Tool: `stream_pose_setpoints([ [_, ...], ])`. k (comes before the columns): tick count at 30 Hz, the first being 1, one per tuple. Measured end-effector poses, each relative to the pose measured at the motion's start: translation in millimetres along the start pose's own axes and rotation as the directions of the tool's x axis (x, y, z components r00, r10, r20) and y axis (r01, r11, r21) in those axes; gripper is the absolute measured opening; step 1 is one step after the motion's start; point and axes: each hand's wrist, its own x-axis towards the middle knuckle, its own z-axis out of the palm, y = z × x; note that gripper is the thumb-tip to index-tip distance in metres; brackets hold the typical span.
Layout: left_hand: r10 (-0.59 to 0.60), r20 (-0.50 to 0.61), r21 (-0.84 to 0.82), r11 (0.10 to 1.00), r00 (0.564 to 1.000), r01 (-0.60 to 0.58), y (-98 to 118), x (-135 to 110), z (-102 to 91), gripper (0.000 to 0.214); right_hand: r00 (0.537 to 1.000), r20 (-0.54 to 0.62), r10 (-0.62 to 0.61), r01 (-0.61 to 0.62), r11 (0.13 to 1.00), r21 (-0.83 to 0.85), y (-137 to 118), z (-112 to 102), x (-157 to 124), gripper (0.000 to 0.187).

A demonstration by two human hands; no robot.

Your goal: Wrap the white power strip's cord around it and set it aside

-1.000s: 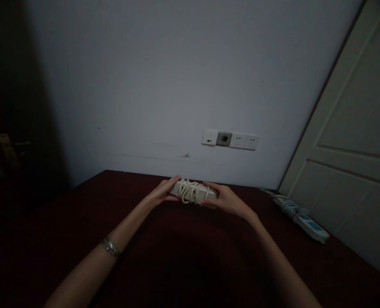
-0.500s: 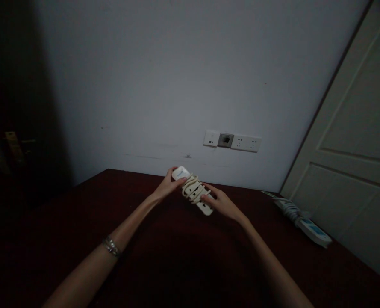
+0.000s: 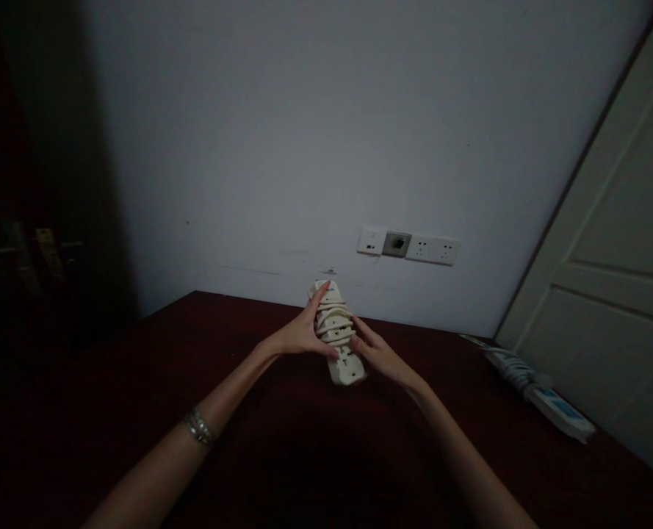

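A cream power strip (image 3: 341,351) with its own cord wound round its middle is held nearly end-on to me above the dark red table (image 3: 139,411). My left hand (image 3: 301,334) grips its left side, fingers curled over the cord coils. My right hand (image 3: 374,353) holds its right side near the lower end, fingers closed against the casing. A bracelet sits on my left wrist.
A second white power strip (image 3: 540,397) with a bundled cord lies at the table's right edge by a white door (image 3: 607,279). Wall sockets (image 3: 408,246) sit on the wall behind. A dark door with a handle (image 3: 45,250) stands at the left.
The strip has been turned from lying crosswise to pointing away from me, its far end raised. Both hands shifted with it and kept their hold.
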Motion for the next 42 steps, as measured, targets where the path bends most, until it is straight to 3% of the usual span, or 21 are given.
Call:
stream_pose_setpoints([
  [3, 0.066, -0.051, 0.249, 0.967, 0.997, -0.051, 2.5, -2.1, -0.9, 0.121, 0.999, -0.034, -0.013, 0.014, 1.000, 0.009, 0.8, 0.6, 2.9, 0.066],
  [6, 0.076, -0.051, 0.313, 0.948, 0.996, -0.056, 5.5, -2.7, -1.9, 0.111, 0.999, -0.029, -0.018, 0.018, 1.000, 0.011, -1.6, -2.7, 2.8, 0.063],
  [14, 0.038, 0.055, -0.002, 0.999, 0.998, -0.037, 18.8, -2.9, 8.5, 0.099, 0.999, 0.036, -0.033, 0.030, 0.996, 0.080, -15.3, -10.6, -6.5, 0.067],
  [21, 0.036, 0.044, -0.055, 0.998, 0.998, -0.033, 15.2, -3.3, 13.3, 0.081, 0.993, -0.089, -0.073, 0.069, 0.996, -0.053, -20.4, -6.6, -4.1, 0.048],
  [25, 0.049, 0.008, -0.101, 0.994, 0.999, -0.047, 5.1, -1.4, 15.6, 0.071, 0.992, -0.121, -0.045, 0.038, 0.998, -0.059, -26.3, -4.8, -5.5, 0.052],
  [32, 0.024, -0.048, -0.197, 0.980, 0.999, -0.033, 1.3, -0.6, 13.6, 0.074, 0.978, -0.205, -0.045, 0.023, 0.994, -0.108, -28.9, 1.4, -7.9, 0.057],
  [34, 0.025, -0.032, -0.219, 0.975, 0.999, -0.031, 1.8, -0.4, 13.2, 0.074, 0.982, -0.186, -0.028, -0.002, 0.987, -0.162, -30.2, -0.5, -9.8, 0.068],
  [37, 0.048, 0.004, -0.281, 0.959, 0.999, -0.045, -0.6, 0.7, 14.3, 0.074, 0.980, -0.173, -0.098, 0.014, 0.903, -0.430, -36.5, -7.0, -14.2, 0.084],
  [40, 0.056, 0.000, -0.327, 0.944, 0.998, -0.053, -4.4, 2.1, 16.4, 0.075, 0.969, -0.116, -0.218, 0.106, 0.791, -0.603, -43.4, -11.8, -17.4, 0.079],
  [42, 0.046, -0.007, -0.328, 0.944, 0.999, -0.046, -5.7, 2.4, 17.5, 0.074, 0.966, -0.061, -0.249, 0.178, 0.821, -0.542, -44.7, -11.7, -17.5, 0.073],
])
